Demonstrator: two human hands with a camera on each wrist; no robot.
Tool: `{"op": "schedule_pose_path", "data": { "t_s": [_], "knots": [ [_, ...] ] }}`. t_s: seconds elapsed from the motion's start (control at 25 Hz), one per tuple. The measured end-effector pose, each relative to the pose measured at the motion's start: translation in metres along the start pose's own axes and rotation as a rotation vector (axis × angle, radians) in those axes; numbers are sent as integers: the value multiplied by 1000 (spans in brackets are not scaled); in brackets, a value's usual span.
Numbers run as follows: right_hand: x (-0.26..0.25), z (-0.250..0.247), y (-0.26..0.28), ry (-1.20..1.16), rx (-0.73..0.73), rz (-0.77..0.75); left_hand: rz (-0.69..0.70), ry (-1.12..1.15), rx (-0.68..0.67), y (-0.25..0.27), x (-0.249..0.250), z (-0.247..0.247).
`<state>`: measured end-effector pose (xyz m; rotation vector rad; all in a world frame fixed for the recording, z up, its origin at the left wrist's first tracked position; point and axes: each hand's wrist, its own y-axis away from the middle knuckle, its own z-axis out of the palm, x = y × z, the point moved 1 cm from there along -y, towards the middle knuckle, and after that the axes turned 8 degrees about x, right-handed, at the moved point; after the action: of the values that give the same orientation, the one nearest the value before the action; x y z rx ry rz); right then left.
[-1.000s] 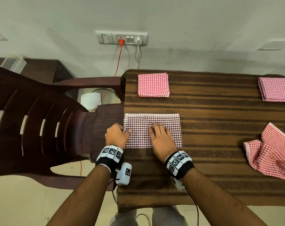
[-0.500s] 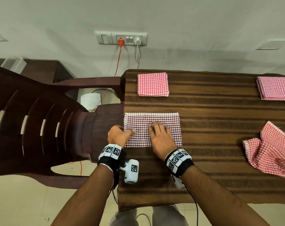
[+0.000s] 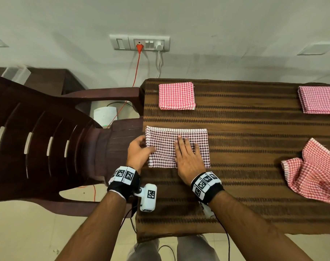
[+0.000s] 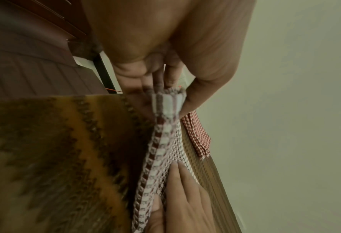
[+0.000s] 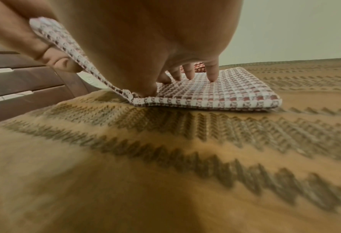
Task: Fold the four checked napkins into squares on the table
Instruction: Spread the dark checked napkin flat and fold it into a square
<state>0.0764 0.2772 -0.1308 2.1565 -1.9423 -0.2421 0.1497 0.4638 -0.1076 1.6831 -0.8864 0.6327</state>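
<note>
The dark checked napkin (image 3: pixel 186 136) lies as a folded rectangle at the table's (image 3: pixel 254 185) left edge, about midway between near and far edges. The left hand (image 3: pixel 139 155) pinches its left end between thumb and fingers, and the wrist views show that end lifted off the cloth-covered top. The right hand (image 3: pixel 188 159) lies flat, fingers straight, pressing the napkin's middle where the next crease would seem to fall. I'd judge the left half is about to be brought over the right to make a square.

Further out, 1 red checked square (image 3: pixel 176 96) sits near the far left corner, already folded. A 2nd pink checked square (image 3: pixel 318 99) rests at the far right, partly cut off by the frame, and also looks finished. A crumpled red napkin (image 3: pixel 315 174) lies loose toward the right edge, not yet folded.

So by my count 2 of 4 look done, the 3rd needs 1 last fold, and the 4th is untouched.

A brown plastic chair (image 3: pixel 47 140) stands against the table's left edge, and a wall socket (image 3: pixel 139 43) with an orange plug is behind.
</note>
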Motion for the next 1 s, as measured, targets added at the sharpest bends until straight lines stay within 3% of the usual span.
{"op": "schedule_pose_path", "data": {
  "t_s": [0.16, 0.24, 0.32, 0.4, 0.48, 0.56, 0.72, 0.84, 0.92, 1.0],
  "knots": [
    [2, -2, -2, -36, 2, -19, 114, 60, -76, 11, 14, 12],
    [9, -10, -2, -195, 83, -23, 168, 46, -88, 15, 23, 22],
    [24, -19, -1, -543, 239, 70, 229, 19, -94, 20, 33, 35],
    [41, -29, 1, -970, 329, 283, 276, -18, -119, 27, 40, 50],
    [50, -37, 4, -1407, 270, 506, 295, -78, -136, 35, 42, 67],
    [59, -40, 6, -1623, 215, 605, 304, -118, -160, 43, 42, 86],
    [79, -26, 6, -1472, 299, 574, 297, -111, -282, 53, 38, 109],
    [92, -15, 7, -1305, 270, 609, 302, -101, -364, 54, 32, 115],
    [100, -9, 7, -1124, 248, 710, 343, -120, -312, 50, 27, 115],
    [103, -7, 7, -1014, 239, 758, 495, -289, -180, 43, 19, 112]
  ]
}}
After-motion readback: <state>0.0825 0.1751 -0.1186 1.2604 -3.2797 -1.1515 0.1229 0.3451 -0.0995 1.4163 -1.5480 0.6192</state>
